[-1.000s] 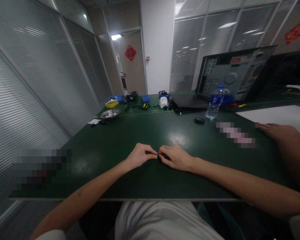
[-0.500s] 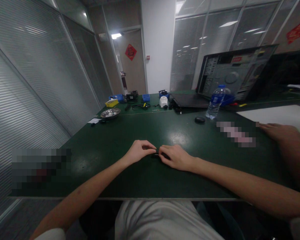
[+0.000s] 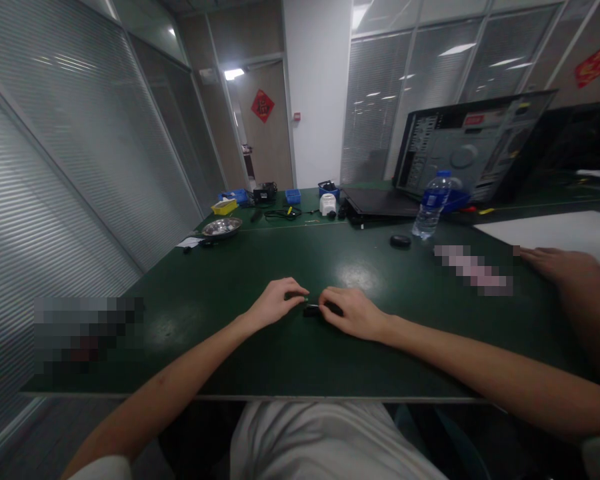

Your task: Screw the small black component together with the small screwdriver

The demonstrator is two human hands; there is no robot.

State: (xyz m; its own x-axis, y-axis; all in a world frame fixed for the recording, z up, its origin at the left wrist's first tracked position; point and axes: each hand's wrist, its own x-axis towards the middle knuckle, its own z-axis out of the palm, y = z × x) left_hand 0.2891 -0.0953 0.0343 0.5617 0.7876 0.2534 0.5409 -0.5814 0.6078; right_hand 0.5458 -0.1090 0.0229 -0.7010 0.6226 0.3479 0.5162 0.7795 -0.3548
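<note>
My left hand [image 3: 279, 301] hovers over the table, with thumb and fingers curved toward each other. A tiny green piece [image 3: 306, 299] shows at its thumb tip, too small to identify. Facing it, my right hand [image 3: 354, 315] rests on the table with its fingers curled and closed at the tips. These fingertips meet the right end of a small black object [image 3: 311, 311] with a light upper edge. That object lies between the two hands on the green tabletop [image 3: 260, 363]; its right end is hidden by the fingers.
Beyond the hands are a black oval object [image 3: 401, 241], a water bottle [image 3: 429, 212] and a computer case [image 3: 463, 157]. A metal bowl [image 3: 222, 228] stands at the far left. Another person's hand [image 3: 560, 263] rests at the right beside a white sheet [image 3: 555, 233].
My left hand has shifted slightly left, away from the black object, and a green bit now shows at its thumb. The right hand has barely moved.
</note>
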